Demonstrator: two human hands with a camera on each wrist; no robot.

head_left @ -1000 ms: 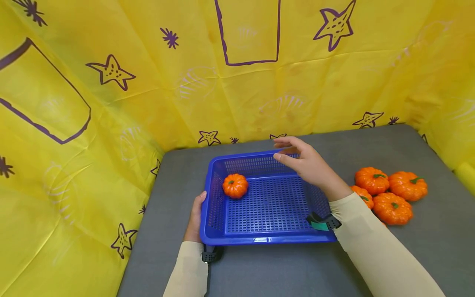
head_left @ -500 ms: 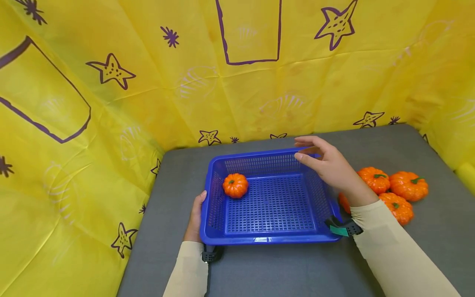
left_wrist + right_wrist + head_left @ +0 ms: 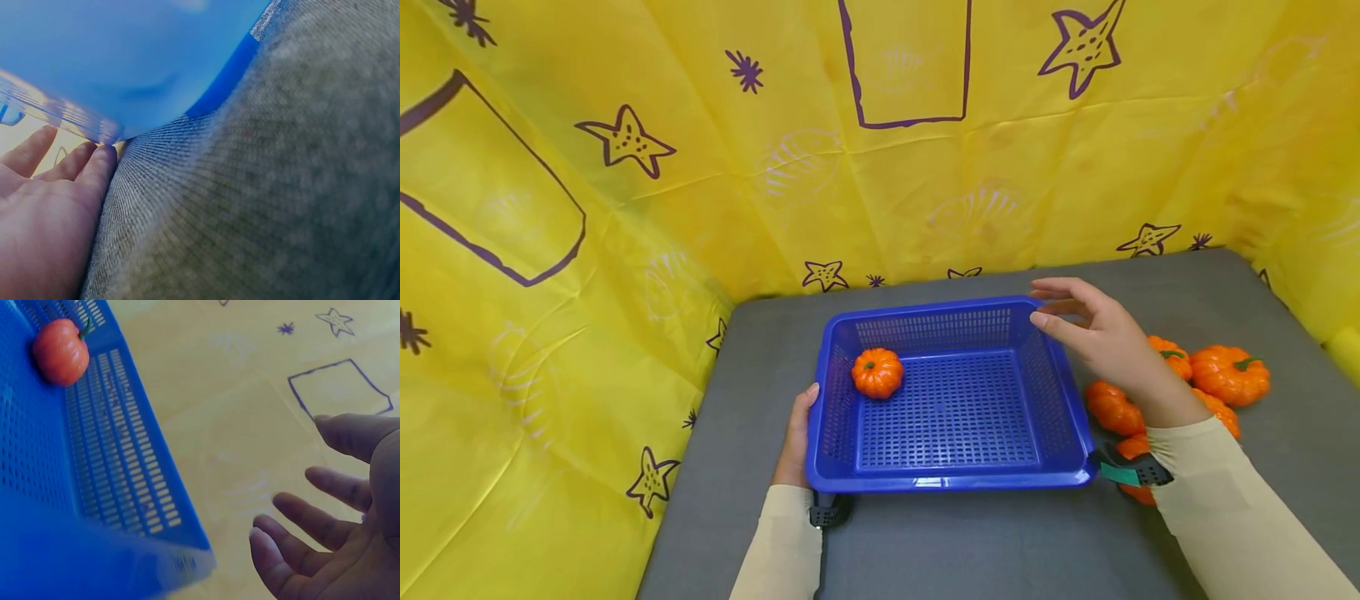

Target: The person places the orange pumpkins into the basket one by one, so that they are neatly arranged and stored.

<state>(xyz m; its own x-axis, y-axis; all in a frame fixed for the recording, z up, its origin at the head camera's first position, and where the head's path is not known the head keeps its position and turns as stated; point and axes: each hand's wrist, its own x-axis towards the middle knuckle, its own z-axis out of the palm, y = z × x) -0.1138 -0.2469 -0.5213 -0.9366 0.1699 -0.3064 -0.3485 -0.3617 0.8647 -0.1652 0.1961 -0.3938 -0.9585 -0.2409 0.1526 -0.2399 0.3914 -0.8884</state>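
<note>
A blue plastic basket (image 3: 951, 482) with perforated walls sits on the grey table, and a small orange toy pumpkin (image 3: 877, 373) lies inside, near its left wall. My left hand (image 3: 796, 437) rests against the outside of the basket's left wall; in the left wrist view, its fairly straight fingers (image 3: 97, 169) touch the blue side. Over the back right corner hovers my right hand (image 3: 1108, 337), fingers loosely bent and spread, with nothing held. The right wrist view shows this hand (image 3: 337, 525) apart from the basket wall (image 3: 125, 444).
Several more orange pumpkins (image 3: 1230, 376) lie in a group right of the basket, partly hidden by my right hand and forearm. Yellow cloth (image 3: 910, 200) with purple starfish drawings hangs behind and beside the grey table (image 3: 955, 546).
My right hand has moved rightward from above the basket's inside to its back right corner, fingers held alike. My left hand, the basket and the pumpkin inside stay in place.
</note>
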